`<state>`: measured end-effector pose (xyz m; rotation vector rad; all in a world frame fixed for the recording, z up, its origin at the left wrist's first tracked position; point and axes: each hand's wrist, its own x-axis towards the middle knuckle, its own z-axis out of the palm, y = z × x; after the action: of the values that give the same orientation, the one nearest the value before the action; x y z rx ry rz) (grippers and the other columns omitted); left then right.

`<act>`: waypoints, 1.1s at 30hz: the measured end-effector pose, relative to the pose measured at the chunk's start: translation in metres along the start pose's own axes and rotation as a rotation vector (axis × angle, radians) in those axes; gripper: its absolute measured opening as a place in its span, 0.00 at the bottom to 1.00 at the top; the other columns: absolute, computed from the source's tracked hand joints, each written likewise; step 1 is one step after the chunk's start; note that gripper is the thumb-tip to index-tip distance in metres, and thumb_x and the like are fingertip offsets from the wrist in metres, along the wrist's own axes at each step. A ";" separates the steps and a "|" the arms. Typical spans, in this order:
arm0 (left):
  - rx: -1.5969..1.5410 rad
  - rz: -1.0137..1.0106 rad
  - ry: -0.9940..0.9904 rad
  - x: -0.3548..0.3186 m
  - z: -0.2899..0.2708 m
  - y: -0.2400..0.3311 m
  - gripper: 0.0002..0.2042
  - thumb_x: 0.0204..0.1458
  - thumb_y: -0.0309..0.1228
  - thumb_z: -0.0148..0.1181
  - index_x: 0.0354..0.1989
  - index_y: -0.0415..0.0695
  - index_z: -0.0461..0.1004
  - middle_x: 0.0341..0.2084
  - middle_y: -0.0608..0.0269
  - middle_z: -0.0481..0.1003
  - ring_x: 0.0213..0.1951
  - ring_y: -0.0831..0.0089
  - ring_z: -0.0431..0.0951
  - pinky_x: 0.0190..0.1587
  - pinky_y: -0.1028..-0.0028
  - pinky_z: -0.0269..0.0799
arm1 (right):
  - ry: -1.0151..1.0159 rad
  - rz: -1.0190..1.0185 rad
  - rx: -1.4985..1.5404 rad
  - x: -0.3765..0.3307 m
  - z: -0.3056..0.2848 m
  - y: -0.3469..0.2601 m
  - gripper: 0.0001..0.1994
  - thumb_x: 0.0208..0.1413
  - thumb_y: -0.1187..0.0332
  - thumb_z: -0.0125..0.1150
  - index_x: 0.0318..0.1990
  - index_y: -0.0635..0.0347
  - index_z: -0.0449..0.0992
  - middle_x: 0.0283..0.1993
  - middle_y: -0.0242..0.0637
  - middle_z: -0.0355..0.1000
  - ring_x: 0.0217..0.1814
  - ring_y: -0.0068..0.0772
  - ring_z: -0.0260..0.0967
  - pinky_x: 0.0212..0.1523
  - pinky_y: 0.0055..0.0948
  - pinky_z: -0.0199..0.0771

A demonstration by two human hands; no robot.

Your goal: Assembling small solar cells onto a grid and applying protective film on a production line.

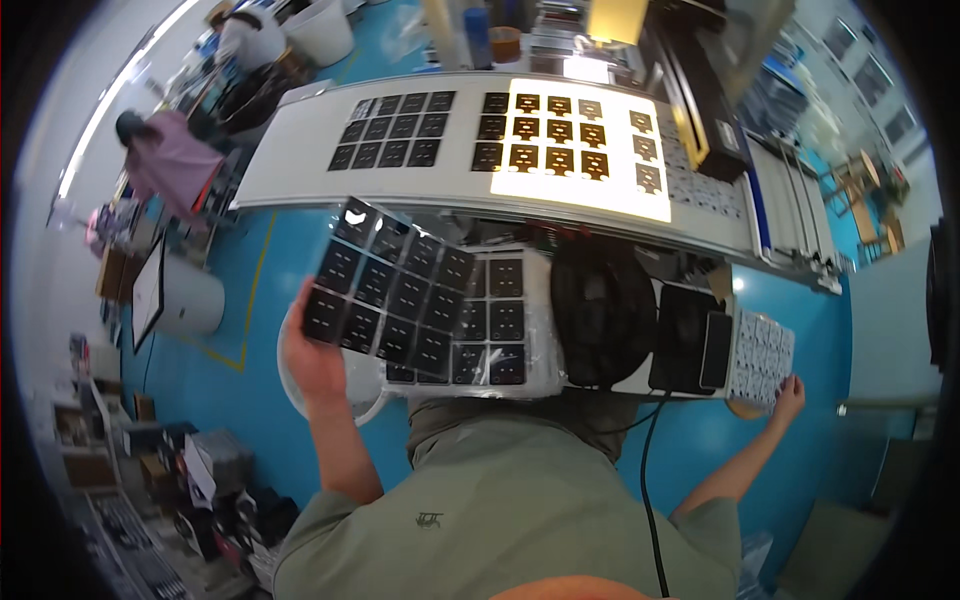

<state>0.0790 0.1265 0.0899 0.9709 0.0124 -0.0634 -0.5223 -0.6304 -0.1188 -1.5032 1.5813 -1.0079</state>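
Note:
A clear sheet of black square panels (393,290) is held up, tilted, by my left hand (313,352), whose fingers close on its left edge. Below and beside it lies a stack of similar black-panel sheets (506,322) in clear plastic, partly hidden by the raised one. Out at the right, my right hand (789,393) pinches the lower right edge of a white sheet with grey printed shapes (762,362). The fingertips there are small and partly hidden.
Across the front runs a white conveyor (290,150) with rows of black panels (393,130), some under a bright lit area (625,190). Nearby are a black round object (603,310), a dark flat device (685,340) with a cable, and a white bin (370,405). A person (172,160) sits at far left.

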 end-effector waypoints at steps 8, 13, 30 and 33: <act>-0.033 0.345 0.172 0.066 -0.044 0.134 0.23 0.74 0.37 0.42 0.70 0.38 0.69 0.63 0.55 0.75 0.63 0.63 0.76 0.65 0.62 0.74 | -0.233 -0.052 0.177 -0.121 0.050 -0.155 0.14 0.70 0.58 0.62 0.48 0.62 0.79 0.40 0.31 0.78 0.39 0.23 0.75 0.39 0.25 0.76; 0.342 0.518 0.014 0.142 -0.043 0.178 0.20 0.72 0.32 0.44 0.68 0.38 0.72 0.62 0.54 0.75 0.60 0.64 0.78 0.64 0.63 0.76 | -0.312 -0.165 0.124 -0.147 0.068 -0.200 0.11 0.72 0.61 0.60 0.47 0.61 0.79 0.38 0.29 0.76 0.39 0.20 0.74 0.39 0.23 0.75; 0.971 0.384 0.677 0.490 -0.204 0.086 0.49 0.58 0.61 0.63 0.75 0.31 0.56 0.71 0.40 0.66 0.71 0.43 0.66 0.72 0.39 0.56 | -0.392 -0.245 -0.069 -0.191 0.054 -0.248 0.12 0.73 0.61 0.57 0.49 0.62 0.79 0.36 0.28 0.75 0.35 0.18 0.71 0.35 0.21 0.71; 1.460 0.441 0.638 0.427 -0.162 0.001 0.49 0.59 0.61 0.61 0.76 0.32 0.54 0.76 0.41 0.56 0.78 0.46 0.53 0.76 0.39 0.45 | -0.339 -0.223 -0.106 -0.212 0.041 -0.254 0.12 0.73 0.61 0.57 0.49 0.62 0.79 0.35 0.28 0.74 0.34 0.18 0.70 0.34 0.21 0.70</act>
<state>0.5079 0.2404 -0.0175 2.3897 0.3808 0.7473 -0.3623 -0.4251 0.0896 -1.8448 1.2643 -0.7445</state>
